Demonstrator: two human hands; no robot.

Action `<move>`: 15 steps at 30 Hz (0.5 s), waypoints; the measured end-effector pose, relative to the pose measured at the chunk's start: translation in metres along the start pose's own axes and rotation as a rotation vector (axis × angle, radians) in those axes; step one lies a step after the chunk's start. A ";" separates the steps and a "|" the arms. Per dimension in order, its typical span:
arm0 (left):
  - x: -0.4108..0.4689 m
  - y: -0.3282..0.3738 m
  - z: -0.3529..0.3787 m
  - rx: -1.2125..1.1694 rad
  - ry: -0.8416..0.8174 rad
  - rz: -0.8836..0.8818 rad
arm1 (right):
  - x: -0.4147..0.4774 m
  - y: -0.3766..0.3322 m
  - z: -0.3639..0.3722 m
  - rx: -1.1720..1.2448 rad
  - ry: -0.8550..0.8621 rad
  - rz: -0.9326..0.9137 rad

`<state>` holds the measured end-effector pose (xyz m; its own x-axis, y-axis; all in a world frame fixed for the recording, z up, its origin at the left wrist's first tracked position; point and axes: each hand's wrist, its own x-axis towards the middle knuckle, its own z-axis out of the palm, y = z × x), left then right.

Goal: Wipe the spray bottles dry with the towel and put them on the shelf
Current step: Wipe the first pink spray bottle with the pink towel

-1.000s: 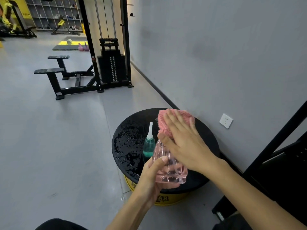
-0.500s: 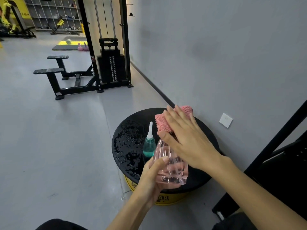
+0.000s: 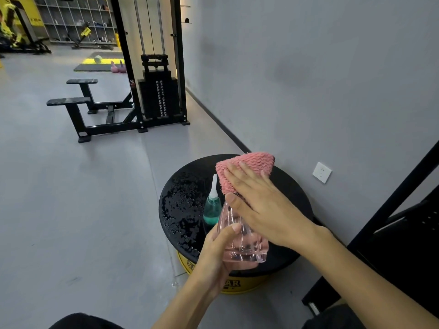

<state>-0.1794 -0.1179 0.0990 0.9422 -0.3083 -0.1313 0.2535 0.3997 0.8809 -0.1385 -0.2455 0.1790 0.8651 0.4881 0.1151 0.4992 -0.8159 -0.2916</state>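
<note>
View from above of a person's two hands working over a round black-topped stand with a yellow base [image 3: 294, 198]. Water beads cover the left part of its top.

The left hand [image 3: 213, 257] grips a clear pink ribbed plastic spray bottle [image 3: 240, 238] from the left and below, with the thumb curled across its front. It holds the bottle raised over the near part of the stand. The right hand [image 3: 263, 205] lies flat with straight fingers and presses a pink waffle-textured cloth towel [image 3: 247, 167] onto the bottle's top, so the head and nozzle are covered. Just beside the pink bottle, to its left and behind it, a small teal plastic bottle with a white pointed nozzle [image 3: 212, 206] stands upright on the wet top.

The pink bottle looks light and thin-walled. Its smooth plastic is likely slippery when wet, though the ribs should give the fingers some purchase. The broad lower body, where the left hand has it, seems the best place to hold, as this leaves the neck and shoulders free for the towel. The towel is soft and limp and should mould to the ribs under light pressure. The teal bottle is narrow and probably easy to tip, so it is better taken by the body than the nozzle.

At the right edge is a black metal frame [image 3: 392, 210]. It may be the shelf, but too little shows to be sure.
</note>
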 end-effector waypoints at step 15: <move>0.003 0.001 -0.002 -0.017 -0.007 0.003 | 0.003 0.004 -0.004 -0.025 -0.020 -0.014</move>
<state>-0.1763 -0.1163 0.0989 0.9416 -0.3126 -0.1254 0.2543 0.4156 0.8733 -0.1342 -0.2482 0.1816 0.8569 0.5056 0.1002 0.5127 -0.8162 -0.2662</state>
